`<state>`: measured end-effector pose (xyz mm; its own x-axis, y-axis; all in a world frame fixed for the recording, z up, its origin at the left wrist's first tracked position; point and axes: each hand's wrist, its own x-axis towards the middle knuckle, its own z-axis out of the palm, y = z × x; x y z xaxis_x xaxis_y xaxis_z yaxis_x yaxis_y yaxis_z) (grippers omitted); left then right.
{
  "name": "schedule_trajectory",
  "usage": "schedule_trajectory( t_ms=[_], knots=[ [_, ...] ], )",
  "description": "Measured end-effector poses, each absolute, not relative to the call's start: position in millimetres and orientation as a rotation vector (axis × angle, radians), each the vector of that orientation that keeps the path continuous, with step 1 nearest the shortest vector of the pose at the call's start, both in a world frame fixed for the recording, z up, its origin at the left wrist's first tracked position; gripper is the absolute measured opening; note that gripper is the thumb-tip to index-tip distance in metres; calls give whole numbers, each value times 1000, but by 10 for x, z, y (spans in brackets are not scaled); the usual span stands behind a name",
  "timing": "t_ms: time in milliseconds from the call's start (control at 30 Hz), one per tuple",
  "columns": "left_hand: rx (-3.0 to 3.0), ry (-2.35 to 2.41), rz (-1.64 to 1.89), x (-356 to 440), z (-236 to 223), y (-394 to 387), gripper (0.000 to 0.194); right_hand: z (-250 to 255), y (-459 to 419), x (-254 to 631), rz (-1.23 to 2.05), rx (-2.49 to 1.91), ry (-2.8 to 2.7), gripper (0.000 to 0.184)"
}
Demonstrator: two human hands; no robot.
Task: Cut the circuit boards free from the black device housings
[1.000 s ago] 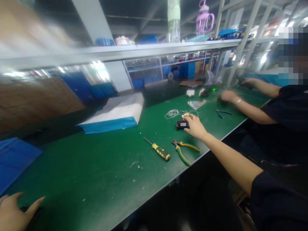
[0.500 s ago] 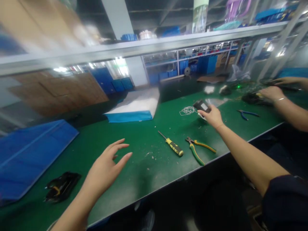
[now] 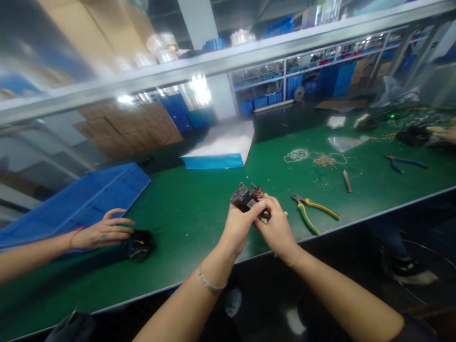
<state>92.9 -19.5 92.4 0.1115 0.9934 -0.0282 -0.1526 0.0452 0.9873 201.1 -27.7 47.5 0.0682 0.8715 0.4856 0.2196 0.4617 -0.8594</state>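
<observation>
My left hand (image 3: pixel 235 228) and my right hand (image 3: pixel 276 223) meet just over the front of the green bench. Between them they grip a small black device (image 3: pixel 242 198) with a pale label and thin red and dark wires at its top. Fingers of both hands close around its lower part and hide some of it. Small yellow bits show beside my right hand; what they belong to is mostly covered. To the right of that hand lie pliers (image 3: pixel 302 206) with green and yellow handles, jaws pointing away.
At left, another person's hand (image 3: pixel 107 232) touches a black wired part (image 3: pixel 138 244) by a blue bin (image 3: pixel 89 199). A white-topped blue box (image 3: pixel 213 160) stands behind. White wire (image 3: pixel 297 155), small pins (image 3: pixel 324 160), a grey stick (image 3: pixel 347 181) and blue-handled pliers (image 3: pixel 406 161) lie rightward.
My right hand has brought the black device from the right to the middle, where my left hand has closed on it too. Another person's hand has come in at left. The view has shifted.
</observation>
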Motion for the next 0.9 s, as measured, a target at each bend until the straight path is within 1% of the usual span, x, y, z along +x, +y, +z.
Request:
schedule_trajectory(
  t_ms=[67,100,133,200,267,333,367,433,500,567,667,733,800,900],
  knots=[
    [1021,1089,1211,848,835,-171,41,426,-388,1960,754,-945,-1528,47],
    [978,1109,1214,793,814,-162,41,418,-428,1981,829,-911,-1555,53],
    [943,1122,1211,733,809,-157,43,411,-454,2026,914,-889,-1555,56],
    [903,1112,1189,621,836,-154,48,371,-456,2156,1024,-918,-1436,47],
    [887,1061,1161,536,887,-161,51,278,-400,2278,1014,-1015,-1229,40],
    [876,1004,1137,480,928,-171,52,158,-320,2342,1034,-1076,-1087,44],
    [873,982,1130,460,941,-176,52,102,-286,2345,1110,-1076,-1051,48],
    [881,948,1117,429,951,-188,51,23,-252,2303,1377,-996,-1000,54],
    [897,916,1081,405,951,-204,49,-11,-263,2230,1634,-853,-914,53],
    [902,908,1025,383,951,-220,48,-22,-291,2160,1765,-741,-835,52],
    [936,935,995,332,952,-221,52,-51,-297,2106,1766,-744,-848,53],
    [988,982,1021,271,937,-192,58,-94,-262,2112,1717,-800,-913,50],
    [1022,1066,1061,188,894,-145,61,-147,-199,2146,1638,-901,-1003,46],
    [1022,1207,1113,53,791,-75,62,-210,-75,2237,1435,-1102,-1187,46]
  ],
)
